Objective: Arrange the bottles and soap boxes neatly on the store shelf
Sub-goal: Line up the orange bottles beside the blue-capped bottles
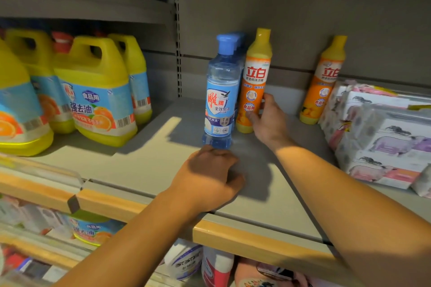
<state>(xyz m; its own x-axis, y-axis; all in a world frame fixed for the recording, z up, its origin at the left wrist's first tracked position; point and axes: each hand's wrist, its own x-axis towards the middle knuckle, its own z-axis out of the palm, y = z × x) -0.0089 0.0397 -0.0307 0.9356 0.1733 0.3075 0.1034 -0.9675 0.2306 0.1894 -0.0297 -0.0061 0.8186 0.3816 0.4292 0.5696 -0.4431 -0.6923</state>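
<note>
Head view: the upright orange bottle (254, 84) is being grasped low by the right hand (268, 121) fingers (253, 116); the blue bottle (221, 98) is standing just beyond the clenched, empty left hand (210, 179).

bare shelf floor (149, 165) open between yellow jugs (98, 91) on left and blue bottle (220, 95), wide lane front to back wall. blue bottle touches orange bottle (255, 81) beside it, no gap there; more blue bottles stand behind it. left hand (210, 177) fisted on shelf just in front of blue bottle, blocks front approach. right hand (268, 119) wraps orange bottle low. open floor between that bottle and second orange bottle (324, 81). soap boxes (382, 137) stacked fill right side, touching second orange bottle.
</note>
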